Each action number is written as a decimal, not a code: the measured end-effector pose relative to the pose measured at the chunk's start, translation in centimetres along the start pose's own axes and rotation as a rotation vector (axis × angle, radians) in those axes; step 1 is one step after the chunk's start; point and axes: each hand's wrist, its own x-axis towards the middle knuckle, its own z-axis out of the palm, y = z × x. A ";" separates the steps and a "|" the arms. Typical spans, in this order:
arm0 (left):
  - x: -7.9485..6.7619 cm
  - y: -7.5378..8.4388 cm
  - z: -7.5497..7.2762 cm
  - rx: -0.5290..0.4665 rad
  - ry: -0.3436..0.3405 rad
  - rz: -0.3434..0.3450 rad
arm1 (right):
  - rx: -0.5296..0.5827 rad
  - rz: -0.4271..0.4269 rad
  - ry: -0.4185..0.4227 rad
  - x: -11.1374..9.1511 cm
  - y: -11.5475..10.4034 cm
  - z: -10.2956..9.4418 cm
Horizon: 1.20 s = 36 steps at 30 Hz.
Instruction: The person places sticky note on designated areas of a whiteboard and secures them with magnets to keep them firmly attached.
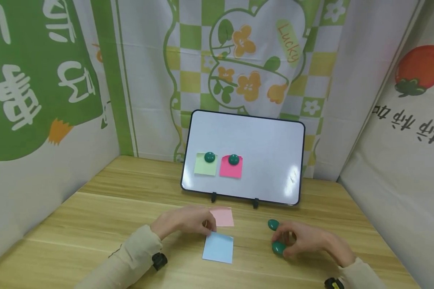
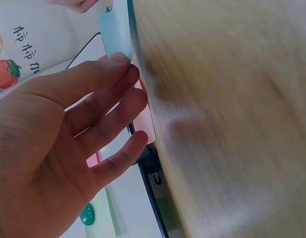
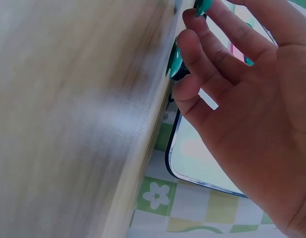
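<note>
Sticky notes, four: pale green [image 1: 205, 167] and hot pink [image 1: 231, 169] on the one whiteboard [image 1: 271, 156]; pale pink note [image 1: 224, 218] and blue note [image 1: 218, 248] on the wooden table [image 1: 130, 224], blue nearer the wearer. Domed green magnets, four: two on the board, one over each note; near magnet [image 1: 278, 248] and far magnet [image 1: 273, 224] at table, right of the notes. Black board feet [image 1: 255, 203], two.

Left hand [image 1: 188, 220]: thumb and forefinger pinch the blue note's upper-left edge, other fingers apart. Right hand [image 1: 304, 239]: fingertips and thumb pinch the near magnet; far magnet just beside the fingers.

Writing: "Lucky" on back curtain [image 1: 193, 38]; 如, 柿, 柿 on right-hand cloth [image 1: 383, 152], below one red fruit [image 1: 421, 70]. White characters on left cloth [image 1: 83, 106]: cannot read. Brands: none legible.
</note>
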 end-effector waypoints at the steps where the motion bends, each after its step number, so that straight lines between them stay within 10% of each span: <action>1: 0.0 -0.1 0.0 -0.002 0.001 0.001 | -0.010 -0.013 0.010 0.0 0.0 0.0; 36: 1.1 -0.1 -0.6 0.045 0.140 -0.011 | -0.192 -0.121 0.274 0.3 -0.5 -0.6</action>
